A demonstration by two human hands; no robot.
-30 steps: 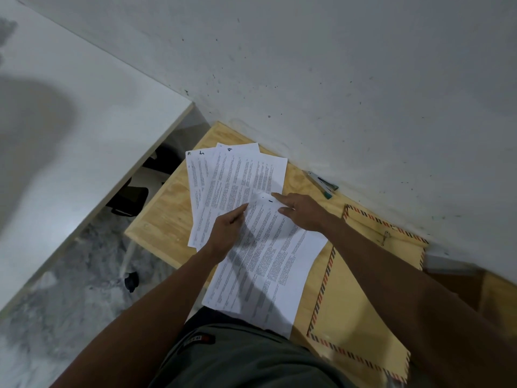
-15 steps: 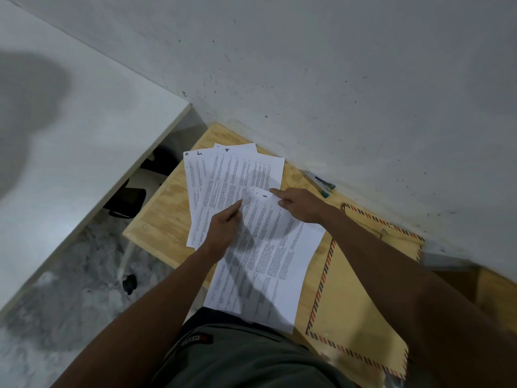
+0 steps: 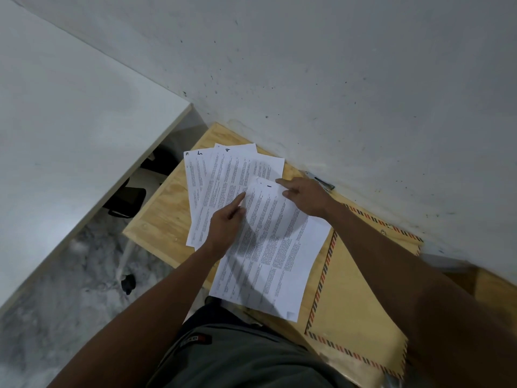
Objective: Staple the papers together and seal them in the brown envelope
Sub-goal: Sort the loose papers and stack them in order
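Observation:
Several printed white sheets lie fanned on a small wooden table (image 3: 165,217). The back sheets (image 3: 223,175) carry handwritten numbers 4 and 5. The top sheet (image 3: 274,253), marked 1, lies nearer me and bulges up near its top. My left hand (image 3: 226,222) grips its left edge, index finger stretched forward. My right hand (image 3: 305,196) pinches its top right corner. A brown envelope (image 3: 355,289) with a striped border lies flat to the right, partly under the sheet and my right forearm. A stapler (image 3: 324,184) sits against the wall, partly hidden behind my right hand.
A white wall (image 3: 335,79) runs right behind the table. A white desk top (image 3: 70,121) stands to the left, with a dark chair (image 3: 126,201) in the gap below it. Marbled floor (image 3: 70,289) shows at the lower left. My lap (image 3: 237,357) is at the table's near edge.
The top sheet's upper end has lifted and curled more between my hands. My left index finger now stretches forward along its edge. The right hand has barely shifted.

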